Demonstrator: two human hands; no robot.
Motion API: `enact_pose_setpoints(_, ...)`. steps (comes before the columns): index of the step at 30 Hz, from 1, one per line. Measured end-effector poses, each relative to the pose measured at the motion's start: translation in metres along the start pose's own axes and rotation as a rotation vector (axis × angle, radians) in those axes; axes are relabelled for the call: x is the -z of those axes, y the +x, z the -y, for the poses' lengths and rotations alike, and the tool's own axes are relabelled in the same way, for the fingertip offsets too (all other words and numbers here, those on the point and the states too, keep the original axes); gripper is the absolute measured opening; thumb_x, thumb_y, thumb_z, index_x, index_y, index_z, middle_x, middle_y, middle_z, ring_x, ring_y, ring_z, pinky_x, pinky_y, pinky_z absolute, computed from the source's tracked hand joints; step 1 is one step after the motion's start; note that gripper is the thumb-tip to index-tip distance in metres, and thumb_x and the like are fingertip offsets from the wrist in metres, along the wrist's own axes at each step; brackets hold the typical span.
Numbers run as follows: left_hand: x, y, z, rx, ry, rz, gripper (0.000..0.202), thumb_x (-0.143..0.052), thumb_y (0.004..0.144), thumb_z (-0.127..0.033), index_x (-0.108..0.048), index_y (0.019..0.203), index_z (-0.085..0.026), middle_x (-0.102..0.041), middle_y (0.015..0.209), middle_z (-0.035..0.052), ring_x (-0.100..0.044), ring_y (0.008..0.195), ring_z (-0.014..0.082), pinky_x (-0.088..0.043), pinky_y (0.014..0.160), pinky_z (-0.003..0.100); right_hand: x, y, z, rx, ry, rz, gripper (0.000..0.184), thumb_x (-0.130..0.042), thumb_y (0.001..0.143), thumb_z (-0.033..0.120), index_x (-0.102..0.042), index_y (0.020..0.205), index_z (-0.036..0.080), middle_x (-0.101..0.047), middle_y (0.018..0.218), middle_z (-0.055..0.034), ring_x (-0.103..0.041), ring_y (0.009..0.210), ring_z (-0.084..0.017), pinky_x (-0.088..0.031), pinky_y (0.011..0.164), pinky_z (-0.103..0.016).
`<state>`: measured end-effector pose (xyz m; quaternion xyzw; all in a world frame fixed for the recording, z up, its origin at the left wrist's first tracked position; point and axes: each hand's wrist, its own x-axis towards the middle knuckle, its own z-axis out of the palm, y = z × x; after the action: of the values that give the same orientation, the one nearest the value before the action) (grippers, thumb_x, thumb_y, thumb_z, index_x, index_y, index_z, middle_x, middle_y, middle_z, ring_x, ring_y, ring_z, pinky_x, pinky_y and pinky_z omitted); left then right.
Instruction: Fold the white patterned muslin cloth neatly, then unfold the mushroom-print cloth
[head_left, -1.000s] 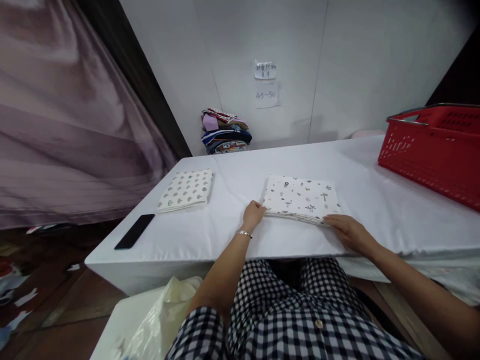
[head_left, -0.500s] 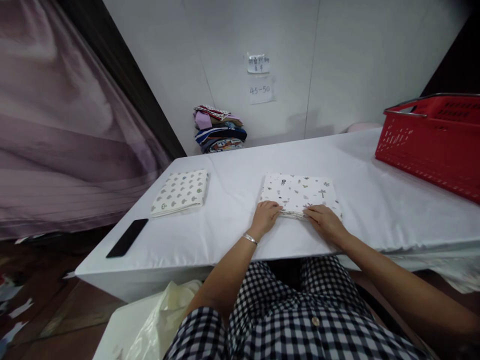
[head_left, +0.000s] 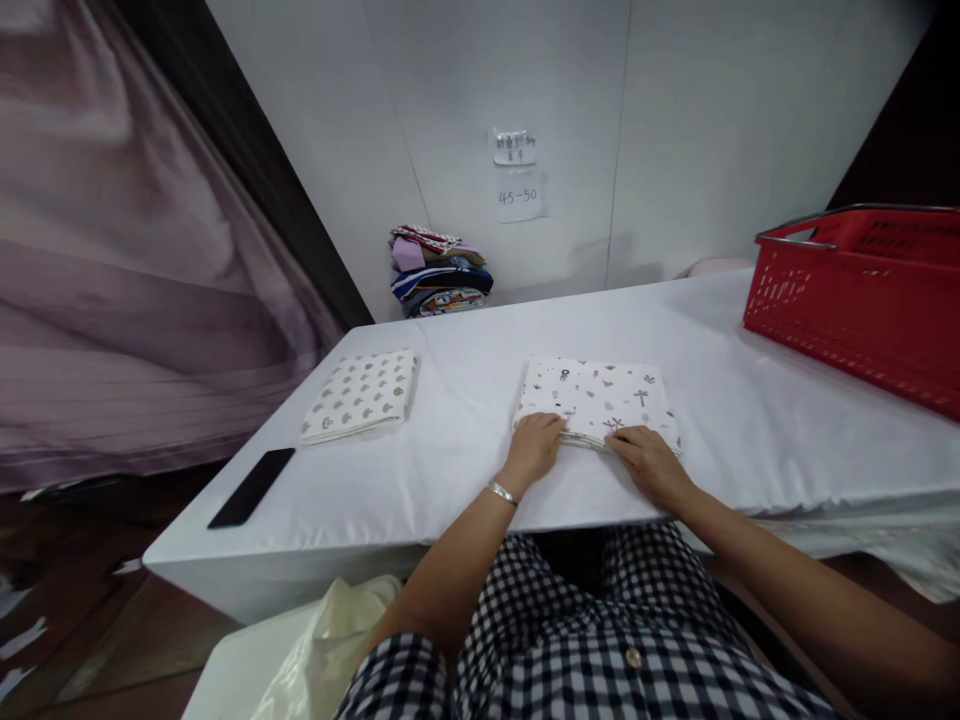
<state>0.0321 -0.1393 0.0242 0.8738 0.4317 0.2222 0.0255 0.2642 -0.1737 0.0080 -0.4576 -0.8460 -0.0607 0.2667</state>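
Note:
A folded white cloth (head_left: pixel 592 393) printed with small plants and animals lies flat on the white-covered table (head_left: pixel 465 400) in front of me. My left hand (head_left: pixel 535 445) grips its near left edge, with a silver bracelet on that wrist. At the near right edge, my right hand (head_left: pixel 651 462) pinches the cloth between thumb and fingers. Layers of the fold show along the front edge between my hands. To the left lies a second folded cloth (head_left: pixel 364 393), white with grey mushroom-like prints, touched by neither hand.
A black phone (head_left: pixel 253 487) lies near the table's left edge. On the right stands a red plastic basket (head_left: pixel 862 310). Behind the table, a pile of folded fabrics (head_left: pixel 441 275) rests against the wall below paper signs (head_left: pixel 519 190). A pale plastic bag (head_left: pixel 322 650) is at lower left.
The whole view has shifted slightly, with things sitting a little lower in the picture. Both hands stay at the near edge of the printed cloth, with only slight finger movement.

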Motion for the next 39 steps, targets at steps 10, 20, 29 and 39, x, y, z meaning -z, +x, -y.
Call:
enact_pose_setpoints(10,-0.011,-0.008,0.0,-0.044,-0.052,0.071,0.037,-0.035,0.092,-0.016,-0.049,0.125,-0.028,-0.049,0.135,0.0014,-0.038,0.129,0.013,-0.023,0.109,0.038,0.014,-0.049,-0.04,0.006,-0.017,-0.067,0.033,-0.042,0.088,0.021,-0.061,0.115,0.022,-0.063,0.114,-0.0079,-0.057,0.104,-0.024,-0.048,0.087,-0.043)
enact_pose_setpoints(20,0.011,-0.002,0.017,0.392,-0.095,-0.116,0.026,-0.046,0.089,-0.031,-0.065,0.076,-0.02,-0.064,0.104,0.0054,-0.052,0.107,0.0183,-0.036,0.097,0.033,0.017,-0.051,-0.058,-0.369,0.188,-0.2,0.03,-0.044,0.087,0.038,-0.066,0.101,0.024,-0.064,0.11,-0.0076,-0.062,0.095,-0.023,-0.054,0.079,-0.038)
enact_pose_setpoints(29,0.003,0.004,0.026,0.75,-0.217,-0.23,0.028,-0.051,0.081,-0.026,-0.054,0.107,-0.018,-0.057,0.106,0.0076,-0.054,0.099,0.0193,-0.041,0.087,0.03,0.003,-0.016,-0.096,-0.619,0.286,0.011,0.051,-0.059,0.074,0.041,-0.057,0.12,0.02,-0.068,0.074,-0.003,-0.06,0.052,-0.016,-0.049,0.05,-0.028)
enact_pose_setpoints(39,0.014,-0.01,0.0,0.643,-0.126,-0.14,0.017,-0.056,0.079,-0.027,-0.056,0.095,-0.02,-0.057,0.102,0.0077,-0.055,0.095,0.0205,-0.043,0.082,0.032,0.014,0.007,-0.113,-0.494,-0.013,-0.023,0.041,-0.052,0.078,0.031,-0.061,0.114,0.015,-0.065,0.106,-0.013,-0.062,0.093,-0.028,-0.051,0.078,-0.039)
